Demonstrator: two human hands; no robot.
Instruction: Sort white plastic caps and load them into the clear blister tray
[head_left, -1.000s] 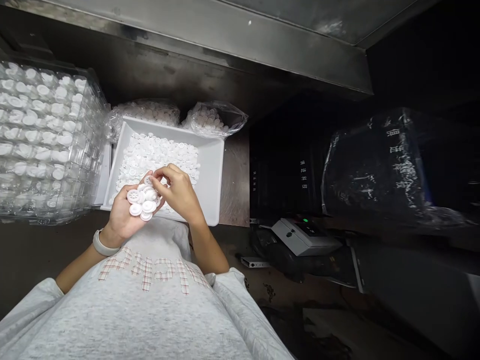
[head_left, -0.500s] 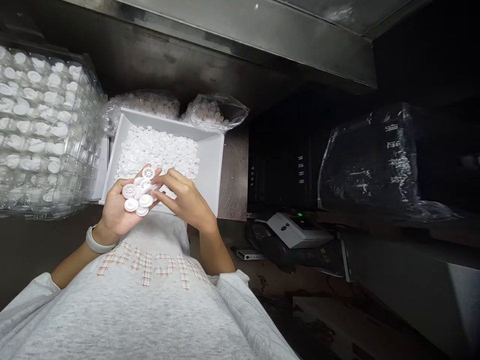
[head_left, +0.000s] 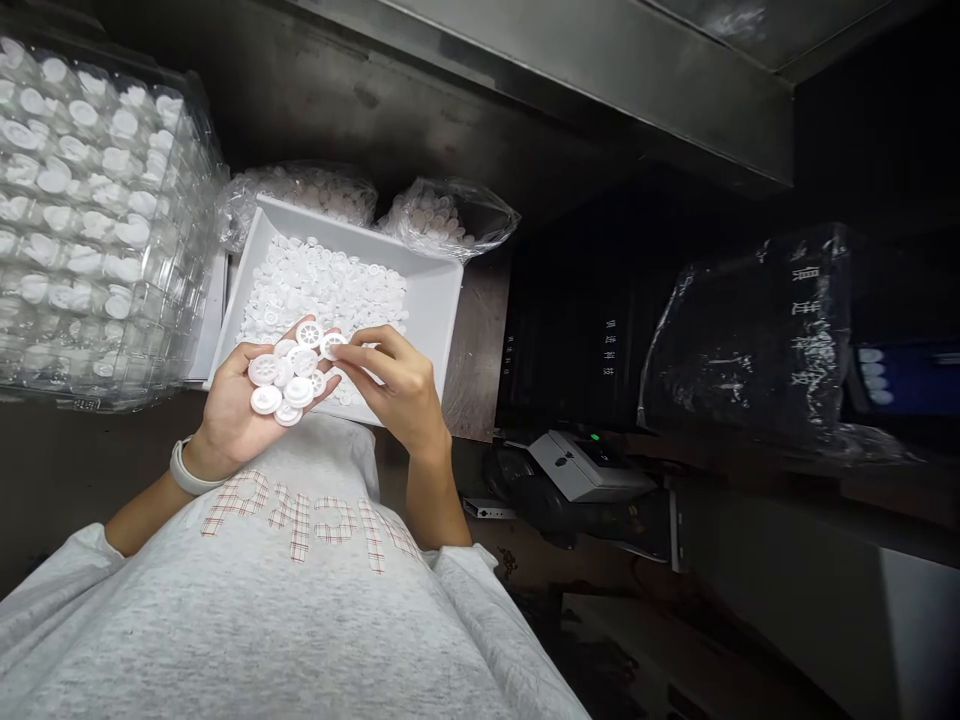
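My left hand is palm up, with several small white plastic wheels heaped on its palm and fingers. Some of them show spokes and round rims. Thumb and fingertips of my right hand pinch one spoked white wheel at the edge of the heap, above the left fingertips. Both hands are over the near side of a white tray. Inside the tray lies a broad layer of loose white wheels.
On the left stand stacked clear plastic trays filled with white pieces. Two clear bags of similar pieces, one left and one right, sit behind the white tray. To the right are a grey box-shaped device with a green light and a plastic-wrapped black bundle.
My right hand has drawn slightly right from the heap, and a wheel now shows between its fingertips. The left palm is more open to view. The whole view has shifted a little.
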